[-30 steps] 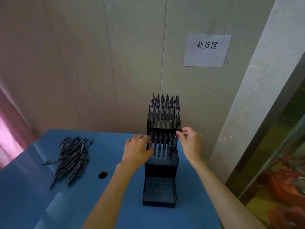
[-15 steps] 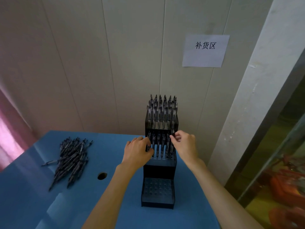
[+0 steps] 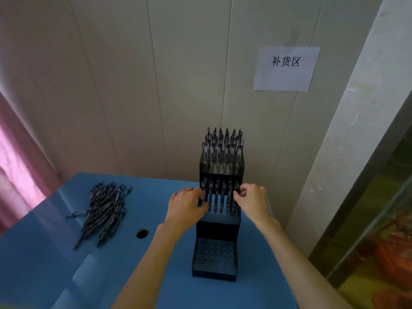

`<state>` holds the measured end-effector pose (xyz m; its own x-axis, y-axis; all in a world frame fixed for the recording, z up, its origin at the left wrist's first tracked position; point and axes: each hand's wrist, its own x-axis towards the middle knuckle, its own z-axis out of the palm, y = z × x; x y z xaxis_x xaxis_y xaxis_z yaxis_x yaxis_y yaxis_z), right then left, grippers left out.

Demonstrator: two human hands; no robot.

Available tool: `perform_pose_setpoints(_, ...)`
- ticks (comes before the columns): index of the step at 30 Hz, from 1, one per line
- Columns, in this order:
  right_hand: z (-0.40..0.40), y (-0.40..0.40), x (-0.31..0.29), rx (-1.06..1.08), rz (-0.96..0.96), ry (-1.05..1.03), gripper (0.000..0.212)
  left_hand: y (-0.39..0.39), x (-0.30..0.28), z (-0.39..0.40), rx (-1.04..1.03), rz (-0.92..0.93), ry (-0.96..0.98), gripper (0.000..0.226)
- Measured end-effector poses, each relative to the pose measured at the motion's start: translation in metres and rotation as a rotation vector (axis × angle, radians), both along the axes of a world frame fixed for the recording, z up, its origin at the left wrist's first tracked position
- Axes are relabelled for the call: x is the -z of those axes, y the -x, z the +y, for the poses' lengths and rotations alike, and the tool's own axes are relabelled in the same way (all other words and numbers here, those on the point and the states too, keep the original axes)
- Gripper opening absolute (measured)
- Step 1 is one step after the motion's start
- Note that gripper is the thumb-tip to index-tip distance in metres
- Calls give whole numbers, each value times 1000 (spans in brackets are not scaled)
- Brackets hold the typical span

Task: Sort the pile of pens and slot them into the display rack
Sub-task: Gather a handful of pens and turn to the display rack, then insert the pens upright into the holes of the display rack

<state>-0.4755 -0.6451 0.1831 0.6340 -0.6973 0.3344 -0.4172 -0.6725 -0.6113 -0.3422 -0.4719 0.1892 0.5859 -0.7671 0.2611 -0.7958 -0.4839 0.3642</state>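
Hands (image 3: 187, 205) pinching racked pens (image 3: 219, 197)

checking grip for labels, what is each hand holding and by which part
Right hand pinches a pen in the rack's middle tier near its upper end. Left hand curls around pens at that tier's left edge; exact hold unclear.

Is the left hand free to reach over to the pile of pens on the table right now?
Probably yes. Bare blue table lies between the left hand and the pile of pens, though its fingers are at the pens in the rack's middle tier.
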Motion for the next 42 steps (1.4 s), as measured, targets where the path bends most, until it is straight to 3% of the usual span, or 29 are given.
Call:
perform_pose_setpoints(8, -7, 4, 14, -3, 114, -49, 23, 8, -1, -3, -7, 7, -24, 25)
perform_pose_setpoints(14, -4, 19, 11, -20, 135, -37, 11, 12, 1, 7, -40, 23, 32, 24)
perform_pose_setpoints(19, 21, 21, 1, -218, 144, -15, 6, 19, -1, 27, -93, 54, 26, 38)
perform_pose_setpoints(22, 43, 12, 1, -334, 170, -7, 18, 22, 1, 47, -132, 49, -2, 46)
perform_pose_setpoints(25, 66, -1, 6, -435, 238, -6, 35, 20, 6, 73, -185, 56, -23, 49)
perform_pose_setpoints(30, 110, -25, 19, -549, 299, -6, 45, 9, 20, 132, -293, 97, -54, 43)
perform_pose_setpoints(42, 260, -108, 45, -646, 339, 35, 39, -47, 38, 307, -474, 157, -21, 52)
